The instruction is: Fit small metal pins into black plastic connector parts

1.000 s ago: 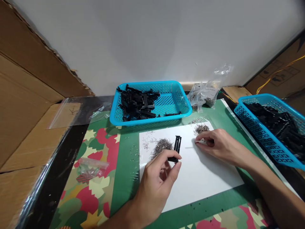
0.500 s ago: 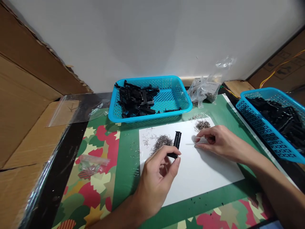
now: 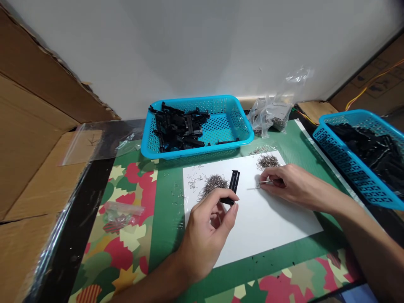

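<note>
My left hand (image 3: 210, 229) grips a slim black plastic part (image 3: 234, 181) between thumb and fingertips, its long end pointing away from me over a white sheet of paper (image 3: 252, 235). Beside that part lies a heap of tiny bent metal wire pieces (image 3: 215, 184). Over the sheet's right side, the fingers of my right hand (image 3: 280, 183) are closed on a thin metal tool (image 3: 264, 182) with a darker section inside the hand; its exact kind is unclear. A second small heap of metal pieces (image 3: 267, 161) sits just beyond the right hand.
A blue basket (image 3: 197, 155) of black parts stands at the back, another blue basket (image 3: 356, 164) at right. Clear bags (image 3: 277, 113) of metal pieces lean near the wall. An empty-looking plastic bag (image 3: 123, 214) lies left on the patterned covering. Cardboard (image 3: 28, 147) borders the left.
The right thumb and fingertips have drawn closer together around the thin tool near the paper. My left hand keeps its hold on the black part; the view has shifted slightly.
</note>
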A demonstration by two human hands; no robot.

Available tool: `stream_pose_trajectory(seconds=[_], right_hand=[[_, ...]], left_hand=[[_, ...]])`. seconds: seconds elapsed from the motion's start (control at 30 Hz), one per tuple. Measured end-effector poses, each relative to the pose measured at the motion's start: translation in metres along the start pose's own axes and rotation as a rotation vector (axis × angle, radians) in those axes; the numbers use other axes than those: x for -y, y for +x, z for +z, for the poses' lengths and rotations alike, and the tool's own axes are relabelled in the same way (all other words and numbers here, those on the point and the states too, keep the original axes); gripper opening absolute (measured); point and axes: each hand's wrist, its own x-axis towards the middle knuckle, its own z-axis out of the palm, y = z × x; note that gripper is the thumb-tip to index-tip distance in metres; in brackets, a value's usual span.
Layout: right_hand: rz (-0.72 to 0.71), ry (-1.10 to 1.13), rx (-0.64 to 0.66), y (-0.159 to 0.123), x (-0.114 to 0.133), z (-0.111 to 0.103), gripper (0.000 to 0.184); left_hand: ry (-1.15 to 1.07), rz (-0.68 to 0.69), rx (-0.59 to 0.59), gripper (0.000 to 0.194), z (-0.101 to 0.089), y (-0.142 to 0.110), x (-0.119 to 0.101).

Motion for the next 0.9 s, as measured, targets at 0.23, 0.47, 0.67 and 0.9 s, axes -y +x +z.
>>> stream_pose_trajectory(seconds=[0.23,0.47,0.67,0.9], right_hand=[[-0.035,0.050,-0.014,-0.001,0.006,-0.004,0.023],[-0.038,0.041,0.037,0.000,0.005,0.002,0.021],[-0.051,0.158,0.091,-0.004,0.003,0.000,0.018],[-0.092,0.689,0.265,-0.012,0.026,0.004,0.028]], left_hand=[[-0.006,0.012,-0.005,0.015,0.000,0.000,0.000],[-0.020,0.010,0.006,0.015,0.001,0.000,-0.001],[0.034,0.156,-0.003,0.019,0.000,0.002,-0.001],[0.039,0.223,-0.029,0.015,0.002,0.002,0.000]])
